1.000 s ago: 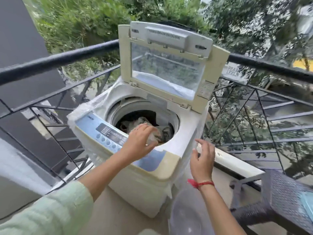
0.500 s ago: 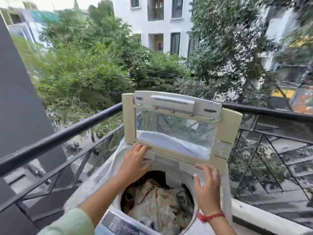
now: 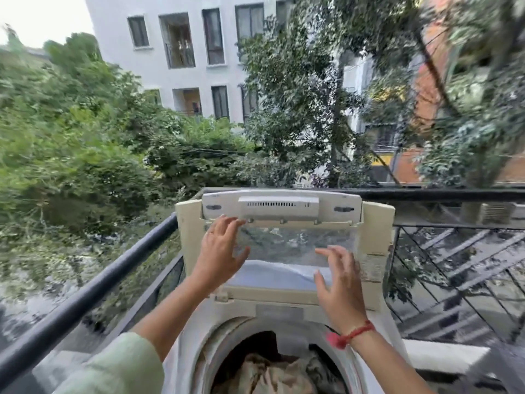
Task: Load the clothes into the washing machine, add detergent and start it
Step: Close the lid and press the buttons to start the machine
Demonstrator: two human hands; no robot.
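Observation:
A white top-loading washing machine (image 3: 287, 311) stands on a balcony with its lid (image 3: 375, 223) raised upright. Brownish clothes (image 3: 272, 373) fill the round drum at the bottom of the view. My left hand (image 3: 220, 251) is spread open in front of the lid's clear window (image 3: 287, 243), its fingertips near the lid's upper left part. My right hand (image 3: 338, 282), with a red thread at the wrist, is open with fingers apart before the lower right of the window. Neither hand holds anything. The control panel is out of view.
A black metal railing (image 3: 93, 285) runs behind and to both sides of the machine. A white ledge (image 3: 443, 356) lies at the lower right. Trees and a white building lie beyond the balcony.
The view has tilted upward and closer. Both hands have risen from the lid's lower edge to the window area. A second ago the left hand was at the drum opening.

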